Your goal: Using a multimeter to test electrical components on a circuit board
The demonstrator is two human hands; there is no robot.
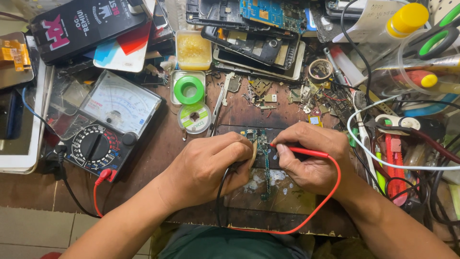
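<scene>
A narrow green circuit board (263, 158) lies on a dark glass plate (282, 199) at the middle of the bench. My left hand (211, 165) is closed around a black probe whose black lead (219, 201) curls toward me; the tip is hidden under my fingers. My right hand (314, 156) pinches a red probe (299, 151), its tip touching the board's upper part, and its red lead (330, 189) loops below my wrist. An analogue multimeter (108, 127) with a white dial face sits to the left, both leads plugged into it.
Two solder-wick reels (189, 91) stand beside the meter. Opened phones and boards (258, 33) crowd the back edge. Loose metal parts (306, 98), red pliers (394, 158), cables, a yellow-capped bottle (402, 21) and scissors fill the right. A white tablet (24, 124) lies far left.
</scene>
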